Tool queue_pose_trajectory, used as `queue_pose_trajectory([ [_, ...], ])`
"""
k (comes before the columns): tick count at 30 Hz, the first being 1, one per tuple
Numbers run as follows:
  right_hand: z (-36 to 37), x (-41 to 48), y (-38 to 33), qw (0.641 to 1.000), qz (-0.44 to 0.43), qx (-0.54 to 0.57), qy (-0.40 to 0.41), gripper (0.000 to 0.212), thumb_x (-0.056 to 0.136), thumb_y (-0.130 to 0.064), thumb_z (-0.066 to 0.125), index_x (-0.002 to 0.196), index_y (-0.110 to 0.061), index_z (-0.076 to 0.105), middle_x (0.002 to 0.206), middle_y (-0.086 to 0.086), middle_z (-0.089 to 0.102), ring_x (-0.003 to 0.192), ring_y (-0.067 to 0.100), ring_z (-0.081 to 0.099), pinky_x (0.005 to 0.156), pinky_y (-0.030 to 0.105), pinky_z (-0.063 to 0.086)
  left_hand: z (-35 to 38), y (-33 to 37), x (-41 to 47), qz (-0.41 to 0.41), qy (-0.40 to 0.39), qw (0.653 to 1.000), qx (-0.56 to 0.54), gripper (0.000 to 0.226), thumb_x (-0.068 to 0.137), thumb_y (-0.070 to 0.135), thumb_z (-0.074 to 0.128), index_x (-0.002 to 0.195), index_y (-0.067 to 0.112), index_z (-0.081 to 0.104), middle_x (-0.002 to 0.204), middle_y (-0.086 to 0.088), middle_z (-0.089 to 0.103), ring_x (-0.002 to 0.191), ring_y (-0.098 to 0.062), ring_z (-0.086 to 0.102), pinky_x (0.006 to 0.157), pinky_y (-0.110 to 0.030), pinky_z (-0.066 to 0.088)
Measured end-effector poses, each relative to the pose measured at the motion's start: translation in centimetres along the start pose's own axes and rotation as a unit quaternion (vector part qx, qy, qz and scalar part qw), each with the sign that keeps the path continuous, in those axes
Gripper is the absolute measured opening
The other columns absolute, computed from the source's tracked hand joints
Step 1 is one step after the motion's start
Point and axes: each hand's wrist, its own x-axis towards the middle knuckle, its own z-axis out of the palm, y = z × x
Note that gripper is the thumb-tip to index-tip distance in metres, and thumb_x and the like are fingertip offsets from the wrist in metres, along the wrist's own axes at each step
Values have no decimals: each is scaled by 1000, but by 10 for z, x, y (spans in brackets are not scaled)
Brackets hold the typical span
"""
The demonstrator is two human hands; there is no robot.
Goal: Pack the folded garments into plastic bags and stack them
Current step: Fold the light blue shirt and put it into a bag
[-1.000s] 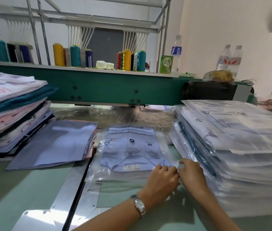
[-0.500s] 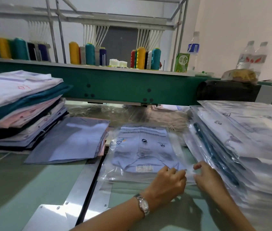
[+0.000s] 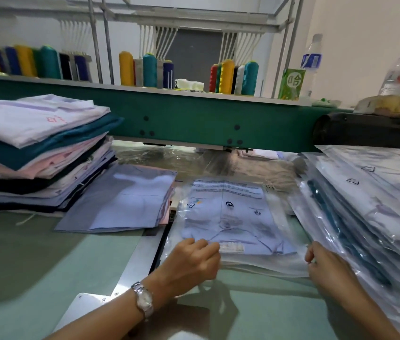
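A light blue folded garment inside a clear printed plastic bag [image 3: 228, 217] lies flat on the table in front of me. My left hand [image 3: 191, 260], with a watch on its wrist, pinches the bag's near edge at the left. My right hand [image 3: 324, 262] grips the bag's near right corner. A tall stack of bagged garments [image 3: 370, 200] stands to the right. A pile of unbagged folded garments [image 3: 34, 153] sits at the left, with a loose light blue folded garment [image 3: 123, 200] beside it.
A green machine beam [image 3: 194, 119] runs across behind the table, with thread cones [image 3: 230, 77] on top. Water bottles [image 3: 313, 60] and a green carton [image 3: 292, 83] stand at the right. A metal plate [image 3: 130, 273] lies in the pale green table [image 3: 22, 266]. Loose plastic [image 3: 194, 160] lies under the beam.
My hands, close together at the bag's near edge before, have moved apart: the left to the left part, the right to the right corner. The camera has moved closer.
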Motion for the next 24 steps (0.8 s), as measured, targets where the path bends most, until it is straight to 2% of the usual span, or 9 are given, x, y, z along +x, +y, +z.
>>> queue_pose_trajectory([
  [8, -4, 5, -6, 996, -18, -77, -39, 16, 88, -6, 39, 90, -21, 45, 89, 0, 56, 82, 22, 54, 61, 28, 35, -35, -58, -42, 6, -12, 1000, 9, 21, 78, 19, 70, 62, 21, 58, 67, 5, 53, 53, -15, 49, 45, -30, 37],
  [11, -5, 6, -8, 993, -33, -111, -35, 13, 89, -9, 40, 93, -19, 46, 80, -4, 48, 78, 18, 50, 54, 22, 31, -44, -71, -53, 13, -27, 1000, 6, 21, 81, 18, 67, 62, 20, 59, 68, 5, 54, 51, -16, 47, 44, -30, 38],
  [13, -7, 7, -14, 985, -40, -161, -42, 14, 89, -11, 39, 97, -21, 46, 86, -6, 49, 84, 17, 51, 61, 24, 36, -48, -76, -54, 8, -45, 999, -14, 18, 80, 20, 67, 63, 19, 59, 68, 6, 54, 52, -15, 48, 44, -30, 40],
  [14, -8, 9, -19, 980, -37, -192, -47, 18, 90, -12, 39, 101, -23, 48, 96, -5, 53, 91, 18, 55, 70, 24, 40, -49, -76, -52, -2, -61, 998, -32, 16, 78, 23, 67, 65, 19, 60, 69, 6, 55, 53, -14, 49, 44, -28, 41],
  [16, -13, 14, -31, 966, -18, -251, -52, 27, 90, -12, 41, 111, -24, 53, 116, -4, 59, 109, 19, 58, 79, 25, 41, -48, -77, -47, -65, -94, 991, -72, 17, 77, 34, 65, 71, 20, 60, 71, 9, 54, 57, -12, 50, 46, -25, 41],
  [18, -18, 21, -43, 960, 3, -279, -38, 26, 90, -14, 47, 112, -22, 57, 119, -4, 61, 111, 18, 60, 72, 24, 38, -41, -78, -38, -194, -111, 970, -95, 21, 84, 43, 58, 81, 22, 59, 75, 13, 53, 61, -8, 49, 48, -22, 41],
  [21, -21, 36, -58, 970, 9, -241, 22, 20, 90, -16, 51, 108, -19, 59, 111, -3, 65, 104, 19, 64, 66, 23, 35, -17, -85, -26, -382, -167, 902, -111, 23, 97, 45, 46, 91, 26, 56, 82, 14, 54, 71, -6, 52, 57, -23, 39],
  [23, -16, 52, -65, 983, 12, -175, 47, 28, 89, -13, 50, 116, -10, 56, 113, 5, 65, 104, 25, 62, 67, 25, 37, 1, -93, -20, -458, -216, 851, -138, 32, 98, 46, 45, 84, 20, 58, 78, 7, 59, 71, -10, 55, 57, -26, 36],
  [24, -11, 60, -67, 988, 19, -144, 42, 34, 89, -13, 49, 123, -6, 52, 115, 9, 64, 106, 28, 60, 69, 27, 38, 10, -97, -18, -486, -239, 826, -158, 38, 98, 45, 47, 76, 17, 58, 69, 3, 60, 65, -12, 55, 54, -26, 35],
])
